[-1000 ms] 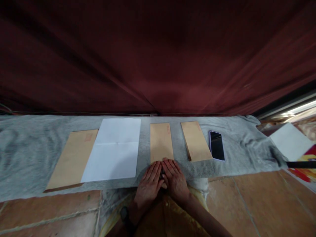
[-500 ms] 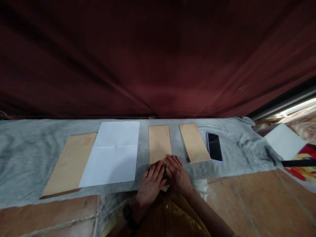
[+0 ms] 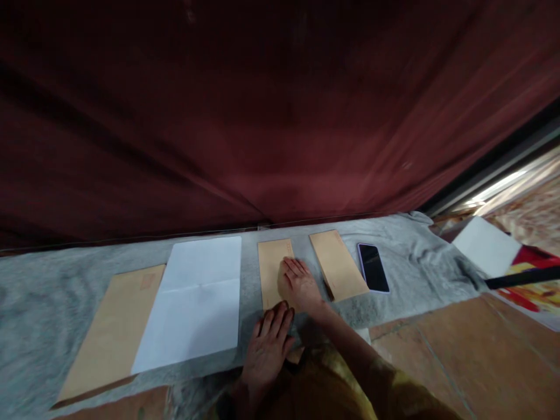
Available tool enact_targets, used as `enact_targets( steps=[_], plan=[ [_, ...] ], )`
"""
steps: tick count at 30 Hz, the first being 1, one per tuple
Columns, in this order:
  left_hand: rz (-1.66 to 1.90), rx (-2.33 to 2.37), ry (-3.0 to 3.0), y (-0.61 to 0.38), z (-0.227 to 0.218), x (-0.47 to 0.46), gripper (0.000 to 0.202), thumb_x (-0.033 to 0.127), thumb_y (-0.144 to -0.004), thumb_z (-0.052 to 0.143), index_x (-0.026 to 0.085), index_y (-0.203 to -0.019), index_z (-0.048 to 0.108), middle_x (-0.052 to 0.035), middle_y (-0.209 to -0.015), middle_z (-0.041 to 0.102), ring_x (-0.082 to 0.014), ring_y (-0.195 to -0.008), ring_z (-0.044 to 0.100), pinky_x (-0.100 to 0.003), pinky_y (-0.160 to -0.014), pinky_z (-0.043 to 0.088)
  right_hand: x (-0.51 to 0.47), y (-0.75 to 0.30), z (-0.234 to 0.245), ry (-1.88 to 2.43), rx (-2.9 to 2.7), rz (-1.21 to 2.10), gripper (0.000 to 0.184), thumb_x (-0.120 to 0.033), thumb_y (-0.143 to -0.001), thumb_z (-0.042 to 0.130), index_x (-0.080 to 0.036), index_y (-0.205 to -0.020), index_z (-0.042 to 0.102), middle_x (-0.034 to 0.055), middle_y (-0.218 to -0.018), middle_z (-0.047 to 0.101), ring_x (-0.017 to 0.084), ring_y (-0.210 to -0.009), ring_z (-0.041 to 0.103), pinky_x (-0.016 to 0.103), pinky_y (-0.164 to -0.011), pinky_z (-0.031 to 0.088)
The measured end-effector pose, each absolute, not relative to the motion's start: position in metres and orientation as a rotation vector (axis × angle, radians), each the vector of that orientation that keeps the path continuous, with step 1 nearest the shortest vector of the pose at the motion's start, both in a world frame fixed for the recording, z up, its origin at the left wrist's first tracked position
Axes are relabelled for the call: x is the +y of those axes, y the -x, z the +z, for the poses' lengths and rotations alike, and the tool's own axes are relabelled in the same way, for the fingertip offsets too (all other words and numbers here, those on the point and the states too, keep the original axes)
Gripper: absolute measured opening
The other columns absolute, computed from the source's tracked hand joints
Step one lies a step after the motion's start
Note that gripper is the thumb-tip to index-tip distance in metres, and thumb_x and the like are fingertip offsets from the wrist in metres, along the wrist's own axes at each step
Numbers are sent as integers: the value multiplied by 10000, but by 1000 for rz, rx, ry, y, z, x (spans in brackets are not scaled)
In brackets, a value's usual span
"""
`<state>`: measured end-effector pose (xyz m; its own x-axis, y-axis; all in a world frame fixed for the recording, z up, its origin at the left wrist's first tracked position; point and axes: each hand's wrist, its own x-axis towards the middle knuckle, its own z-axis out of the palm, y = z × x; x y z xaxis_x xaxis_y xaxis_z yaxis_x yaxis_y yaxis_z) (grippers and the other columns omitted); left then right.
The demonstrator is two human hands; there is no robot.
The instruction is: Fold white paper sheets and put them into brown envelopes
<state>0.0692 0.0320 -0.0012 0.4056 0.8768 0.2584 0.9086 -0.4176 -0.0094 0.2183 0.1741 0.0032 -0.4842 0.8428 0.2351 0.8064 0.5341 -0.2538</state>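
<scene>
My right hand (image 3: 298,283) lies flat, fingers stretched out, on the middle brown envelope (image 3: 270,267) on the grey cloth (image 3: 52,291). My left hand (image 3: 266,347) rests open just below it, fingertips at the envelope's near end, over the cloth's front edge. A white sheet of paper (image 3: 196,303) lies to the left, partly overlapping a large brown envelope (image 3: 114,326). A second small brown envelope (image 3: 336,263) lies to the right of my right hand.
A dark phone (image 3: 373,267) lies face up right of the envelopes. A dark red curtain (image 3: 262,116) hangs behind the cloth. Brown floor tiles (image 3: 459,344) show at the right, with white paper (image 3: 485,245) and a colourful item beyond.
My right hand slid forward up the middle envelope. My left hand drew back toward me. The view tilted and dropped slightly.
</scene>
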Motion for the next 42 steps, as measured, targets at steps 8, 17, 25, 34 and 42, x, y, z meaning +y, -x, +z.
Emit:
enact_targets(
  steps=[8, 17, 25, 34, 42],
  plan=[
    [-357, -1626, 2508, -71, 10, 35, 450, 306, -964, 540, 285, -1413, 566, -13, -1520, 519, -285, -1230, 555, -418, -927, 492, 166, -212, -1, 1403, -2383, 140, 479, -165, -978, 462, -94, -1451, 494, 148, -1484, 535, 224, -1395, 469, 432, -1187, 372],
    [-439, -1581, 2491, -69, 4, 35, 424, 221, -976, 457, 233, -1375, 602, -45, -1507, 532, -275, -1235, 568, -439, -947, 485, 88, -245, -5, 1314, -2416, 113, 508, -147, -966, 449, -107, -1472, 469, 138, -1501, 518, 211, -1411, 453, 418, -1160, 427],
    [-490, -1613, 2542, -74, 2, 65, 444, 220, -1003, 402, 178, -1419, 549, -85, -1463, 574, -251, -1358, 505, -439, -1074, 463, 64, -256, -11, 1291, -2448, 61, 563, -120, -925, 493, -159, -1486, 460, 114, -1506, 517, 216, -1399, 468, 425, -1177, 410],
    [-491, -1500, 2656, -86, 0, 135, 550, 286, -1016, 358, 99, -1533, 349, -164, -1536, 475, -225, -1435, 430, -447, -1168, 379, 63, -252, -10, 1417, -2250, 128, 538, -136, -924, 478, -150, -1462, 470, 119, -1471, 550, 235, -1365, 503, 467, -1136, 458],
    [-477, -1577, 2579, -92, -8, 155, 612, 299, -983, 406, 85, -1547, 304, -169, -1583, 402, -245, -1485, 345, -479, -1210, 299, 63, -254, -11, 1392, -2290, 89, 550, -157, -944, 475, -149, -1493, 430, 120, -1471, 551, 230, -1378, 489, 453, -1154, 436]
  ],
)
